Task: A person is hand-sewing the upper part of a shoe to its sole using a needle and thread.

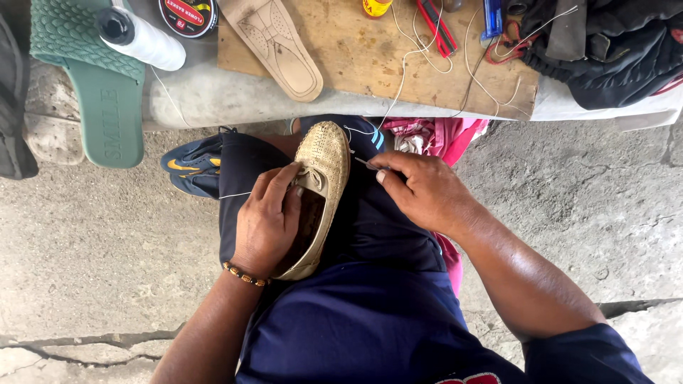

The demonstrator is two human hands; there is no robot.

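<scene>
A tan perforated slip-on shoe [325, 153] lies lengthwise on my lap, toe pointing away from me. My left hand [267, 222] grips it from the left, fingers curled into its opening. Beside the shoe's right edge, my right hand [424, 190] pinches a thin metal needle [365, 163] whose tip points at the shoe. A white thread [402, 78] runs from the needle area up over the wooden board [356, 53].
On the bench ahead lie a loose insole [274, 44], a green slipper [96, 85], a white thread spool [146, 39], a round tin [188, 14], a red-handled tool [437, 27] and dark clothing [605, 50]. A blue sneaker [192, 165] and pink cloth [441, 135] sit by my knees on concrete.
</scene>
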